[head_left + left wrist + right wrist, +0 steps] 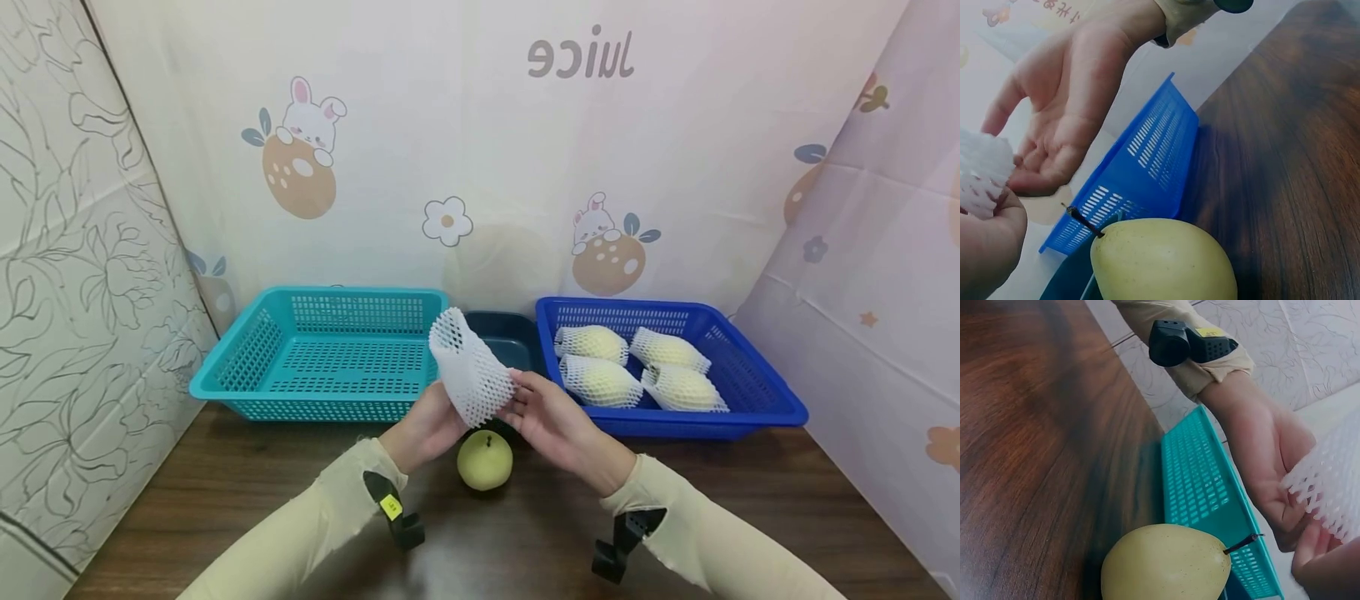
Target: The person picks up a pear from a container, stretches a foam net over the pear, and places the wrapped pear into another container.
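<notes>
A white foam net sleeve (472, 371) is held up between both hands, its upper end gaping. My left hand (429, 423) grips it from the left, with some fingers hidden behind the mesh. The right hand (553, 419) pinches the sleeve's lower right edge; in the right wrist view its fingertips (1313, 544) meet the mesh. Below the hands, a bare yellow-green pear (485, 461) stands on the table, stem upward. The same pear (1163, 259) looms large in the left wrist view.
A turquoise basket (318, 410) stands at the back left. At the back right, a blue basket (765, 408) contains several net-wrapped pears (602, 382). Between them sits a dark teal bin (517, 329), partly hidden. The brown wooden table (247, 500) runs up to a printed curtain.
</notes>
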`<state>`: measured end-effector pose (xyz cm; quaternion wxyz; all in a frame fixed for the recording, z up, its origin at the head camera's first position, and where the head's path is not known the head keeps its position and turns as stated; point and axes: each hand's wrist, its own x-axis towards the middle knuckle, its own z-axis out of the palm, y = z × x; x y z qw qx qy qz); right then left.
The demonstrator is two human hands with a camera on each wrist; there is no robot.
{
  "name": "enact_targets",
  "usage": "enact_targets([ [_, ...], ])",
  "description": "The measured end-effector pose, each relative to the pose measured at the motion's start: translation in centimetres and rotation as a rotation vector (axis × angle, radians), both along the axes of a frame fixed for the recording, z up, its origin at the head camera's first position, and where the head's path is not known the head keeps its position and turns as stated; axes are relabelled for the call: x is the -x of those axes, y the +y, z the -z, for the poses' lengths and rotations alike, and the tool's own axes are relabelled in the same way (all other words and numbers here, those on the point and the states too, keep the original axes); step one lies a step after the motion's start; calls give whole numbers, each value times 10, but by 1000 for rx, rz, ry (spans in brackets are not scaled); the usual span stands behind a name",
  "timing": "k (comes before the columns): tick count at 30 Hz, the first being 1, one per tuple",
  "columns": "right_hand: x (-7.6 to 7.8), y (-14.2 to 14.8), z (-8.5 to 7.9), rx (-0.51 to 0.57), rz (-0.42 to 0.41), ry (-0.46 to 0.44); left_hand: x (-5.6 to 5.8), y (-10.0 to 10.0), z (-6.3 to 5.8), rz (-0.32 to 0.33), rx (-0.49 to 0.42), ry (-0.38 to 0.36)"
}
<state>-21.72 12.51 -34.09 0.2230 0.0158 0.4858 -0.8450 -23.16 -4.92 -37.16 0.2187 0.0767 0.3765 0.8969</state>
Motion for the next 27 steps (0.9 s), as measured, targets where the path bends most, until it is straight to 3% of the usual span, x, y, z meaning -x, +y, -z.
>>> enact_targets([
  [6,3,6,0,137,-32,-49,0,-6,-4,78,-20,-103],
  [12,5,8,-2,113,-72,-29,0,-10,-6,204,-43,-176],
  [18,5,8,-2,59,-42,11,0,-12,-4,261,8,-157],
  [22,4,7,1,-7,-51,47,0,-12,-3,246,47,-88],
  [27,1,6,7,-57,-40,50,-2,-13,1,141,1,-63],
])
